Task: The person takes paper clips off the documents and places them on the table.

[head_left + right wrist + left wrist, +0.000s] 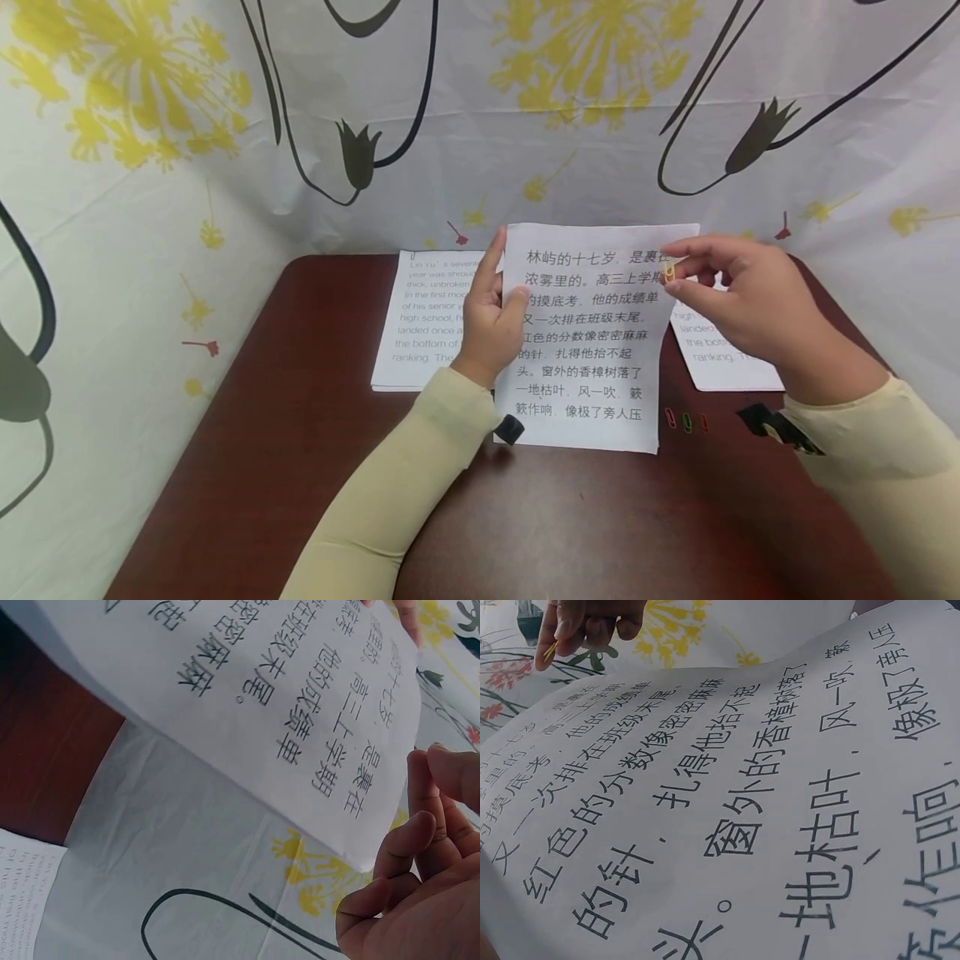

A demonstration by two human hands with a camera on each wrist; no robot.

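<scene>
My left hand (491,321) grips the left edge of a sheet of paper with large Chinese print (592,350), holding it tilted up off the dark wooden table (300,433). The sheet fills the left wrist view (765,825) and crosses the right wrist view (285,712). My right hand (738,304) hovers at the sheet's upper right corner and pinches a small yellow paper clip (671,272) between thumb and forefinger; the clip shows in the left wrist view (549,651). The right fingers (420,825) curl just off the paper's corner.
Two stacks of printed English pages lie flat, one at the left (420,325) and one at the right (723,358). Three small coloured paper clips (686,419) lie by the sheet's lower right corner. A flowered cloth (480,108) walls the table.
</scene>
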